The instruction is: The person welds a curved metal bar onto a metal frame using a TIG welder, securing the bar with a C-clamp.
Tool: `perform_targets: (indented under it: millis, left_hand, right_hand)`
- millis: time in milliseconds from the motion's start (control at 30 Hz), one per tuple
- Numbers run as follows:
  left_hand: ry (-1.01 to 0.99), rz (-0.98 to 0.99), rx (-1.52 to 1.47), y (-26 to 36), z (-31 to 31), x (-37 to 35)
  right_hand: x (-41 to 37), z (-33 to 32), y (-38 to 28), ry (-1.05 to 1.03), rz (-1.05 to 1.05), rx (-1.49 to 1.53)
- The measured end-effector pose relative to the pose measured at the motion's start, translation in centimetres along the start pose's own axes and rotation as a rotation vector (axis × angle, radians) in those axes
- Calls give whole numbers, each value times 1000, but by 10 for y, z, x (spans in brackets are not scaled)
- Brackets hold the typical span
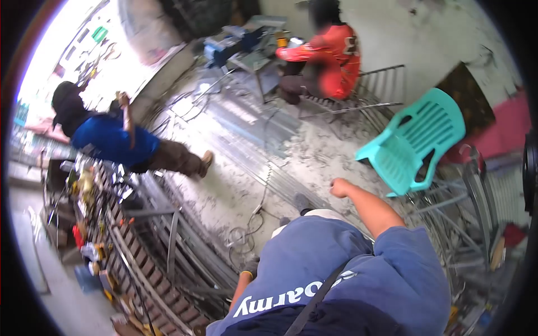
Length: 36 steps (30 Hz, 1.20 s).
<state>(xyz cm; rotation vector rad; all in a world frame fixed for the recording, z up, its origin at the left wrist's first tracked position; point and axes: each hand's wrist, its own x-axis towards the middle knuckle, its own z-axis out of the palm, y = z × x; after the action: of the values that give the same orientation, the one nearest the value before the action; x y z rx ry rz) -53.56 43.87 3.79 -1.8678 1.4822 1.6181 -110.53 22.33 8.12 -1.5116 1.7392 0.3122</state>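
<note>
Broadly, a blue shirt [336,252] fills the foreground. Long metal bars [196,246] lie near the gloved left hand [251,267], their near ends hard to make out. A turquoise chair [399,159] stands near the bare right hand [339,188], its fingers seemingly curled, contents impossible to tell. The shirt partly hides the left hand, its grip unreadable.

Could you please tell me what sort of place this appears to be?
It is probably a metalworking workshop: long metal bars are stacked at the left, metal strips lie along the floor, and blue equipment stands at the back.
</note>
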Motion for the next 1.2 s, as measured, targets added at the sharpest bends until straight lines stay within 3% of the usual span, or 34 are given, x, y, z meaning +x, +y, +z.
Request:
perform_targets:
  millis: [133, 167, 200, 267, 333, 433, 533, 600, 667, 733, 767, 800, 900, 933, 1033, 1100, 1133, 1167, 1200]
  left_hand:
    - [187, 40, 115, -2, -111, 45]
    - [259, 191, 111, -22, -132, 55]
    - [346, 108, -316, -36, -148, 60]
    - [446, 71, -739, -68, -180, 65]
    - [647, -71, -863, -73, -189, 52]
    - [583, -258, -542, -63, -185, 30]
    - [306, -190, 484, -42, -159, 15]
    - [135, -108, 789, -21, -125, 18]
    - [-239, 100, 1134, 11, -86, 46]
    - [-58, -285, 248, 62, -34, 57]
    - [40, -450, -225, 98, -2, 61]
    - [140, -588, -709, 132, 20, 64]
    - [71, -378, -553, 228, 65, 83]
    - [125, -355, -603, 261, 84, 95]
    - [230, -305, -680, 342, 120, 115]
    - [241, -251, -688, 401, 152, 106]
    - [156, -56, -418, 381, 165, 128]
    - [125, 150, -162, 399, 179, 134]
    - [80, 118, -21, 405, 185, 139]
  right_hand:
    - [-66, 13, 19, -85, 20, -62]
    - [-79, 15, 22, -113, 43, -68]
    - [-86, 16, 27, -125, 91, -59]
    - [-97, 24, 59, -137, 204, -18]
    - [-113, 14, 77, -142, 202, -84]
    - [-126, 3, 112, -82, 245, -41]
    - [-126, -19, 150, 64, 253, 11]
    - [-112, -33, 181, 61, 230, -63]
    - [-91, -51, 219, -7, 266, -102]
    - [-64, -75, 268, -51, 339, -72]
    - [-56, -87, 306, 6, 181, -50]
    - [-27, -91, 356, 31, 232, 73]
    - [-18, -167, 436, 133, 394, 442]
    - [25, -183, 509, 49, 280, 164]
    - [81, -182, 669, 343, 232, 94]
    - [141, -186, 771, 25, 166, -471]
    - [156, -193, 767, 171, 262, -233]
    - [53, -282, 688, 302, 359, 7]
    - [63, -291, 707, 311, 332, 2]
